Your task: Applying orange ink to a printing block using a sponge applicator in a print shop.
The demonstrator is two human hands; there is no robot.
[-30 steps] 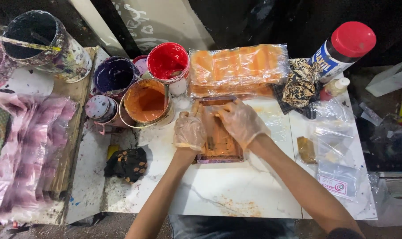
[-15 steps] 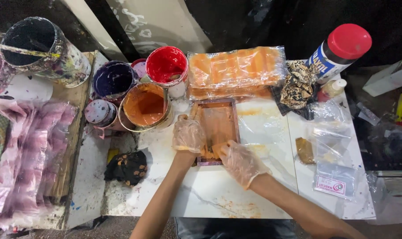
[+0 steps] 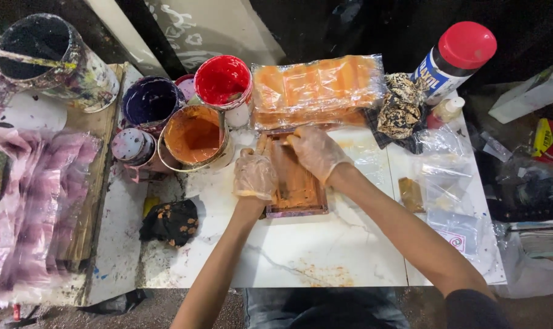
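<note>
The small orange-stained printing frame (image 3: 294,183) is clamped at its left edge by the left hand (image 3: 255,175); its long axis runs away. The right hand (image 3: 316,152) is pressed, closed, on a tool at the frame's far end.

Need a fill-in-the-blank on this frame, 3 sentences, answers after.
1. Both gloved hands, left hand and right hand, rest on the small rectangular ____-stained wooden frame.
2. The open can of orange paint stands to the ____ of that frame.
3. The tall white bottle at the table's far right has a ____ cap.

Answers: orange; left; red
</note>
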